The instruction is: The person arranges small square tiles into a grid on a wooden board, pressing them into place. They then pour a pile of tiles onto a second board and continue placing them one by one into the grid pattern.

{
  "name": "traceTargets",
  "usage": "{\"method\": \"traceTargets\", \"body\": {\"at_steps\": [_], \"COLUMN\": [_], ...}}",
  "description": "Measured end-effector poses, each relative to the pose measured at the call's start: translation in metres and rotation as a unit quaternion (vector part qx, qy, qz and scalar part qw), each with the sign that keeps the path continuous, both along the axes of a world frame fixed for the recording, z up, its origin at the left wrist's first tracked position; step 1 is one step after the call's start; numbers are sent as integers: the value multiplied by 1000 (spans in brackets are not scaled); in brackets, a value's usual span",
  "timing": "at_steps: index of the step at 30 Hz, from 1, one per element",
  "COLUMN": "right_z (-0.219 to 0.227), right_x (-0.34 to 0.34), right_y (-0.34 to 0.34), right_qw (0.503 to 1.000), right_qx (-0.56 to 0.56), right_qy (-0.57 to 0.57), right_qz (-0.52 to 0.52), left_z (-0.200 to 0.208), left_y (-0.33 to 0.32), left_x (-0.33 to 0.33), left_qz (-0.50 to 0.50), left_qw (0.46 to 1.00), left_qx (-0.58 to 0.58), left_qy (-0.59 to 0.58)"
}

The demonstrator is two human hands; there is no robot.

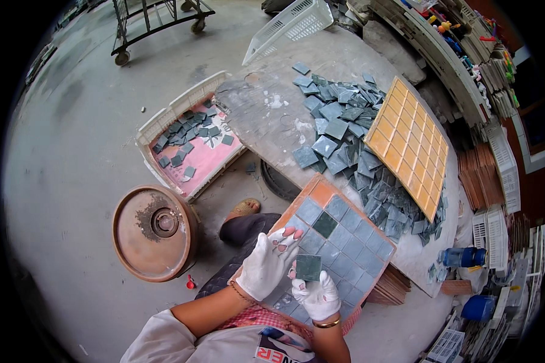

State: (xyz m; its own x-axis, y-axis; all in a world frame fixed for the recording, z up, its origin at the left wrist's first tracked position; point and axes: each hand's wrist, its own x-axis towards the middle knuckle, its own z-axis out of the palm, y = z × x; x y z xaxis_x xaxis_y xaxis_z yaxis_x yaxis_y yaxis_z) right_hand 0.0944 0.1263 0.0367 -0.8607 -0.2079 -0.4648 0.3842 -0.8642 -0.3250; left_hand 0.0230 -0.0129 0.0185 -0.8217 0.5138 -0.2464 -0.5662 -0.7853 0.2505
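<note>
Both hands wear white gloves with bare fingertips. My right hand (318, 297) pinches a square dark green stone tile (309, 267) by its edges. Just left of that tile, my left hand (267, 264) is raised with its fingers stretched out, holding nothing. Beneath both hands, an orange grid tray (321, 193) leans from the table toward my lap. Rows of grey-blue square tiles (349, 241) fill most of it, with one darker green tile (325, 224) among them. One orange cell shows at its upper corner; my hands hide part of the lower rows.
A heap of loose tiles (339, 112) covers the table (248, 100), with a yellow grid mould (409, 148) resting on it. To the left stand a crate (184, 178) of tile pieces and a lidded brown bucket (154, 236). Blue-lidded jar (463, 257) at right; wheeled cart (157, 27) far off.
</note>
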Motion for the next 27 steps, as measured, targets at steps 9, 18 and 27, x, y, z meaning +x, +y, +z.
{"method": "traceTargets", "body": {"at_steps": [9, 18, 27], "right_z": [-1, 5, 9], "right_x": [-16, -24, -28], "right_y": [22, 27, 29], "right_qw": [971, 979, 984], "right_qx": [-233, -178, -138], "right_qy": [44, 86, 107], "right_qz": [-40, -45, -40], "left_z": [-12, -38, -45], "left_y": [-19, -25, -26], "left_x": [-11, -7, -6], "left_qz": [60, 31, 18], "left_qw": [992, 933, 912], "left_qx": [-94, -296, -336], "left_qy": [55, 200, 235]}}
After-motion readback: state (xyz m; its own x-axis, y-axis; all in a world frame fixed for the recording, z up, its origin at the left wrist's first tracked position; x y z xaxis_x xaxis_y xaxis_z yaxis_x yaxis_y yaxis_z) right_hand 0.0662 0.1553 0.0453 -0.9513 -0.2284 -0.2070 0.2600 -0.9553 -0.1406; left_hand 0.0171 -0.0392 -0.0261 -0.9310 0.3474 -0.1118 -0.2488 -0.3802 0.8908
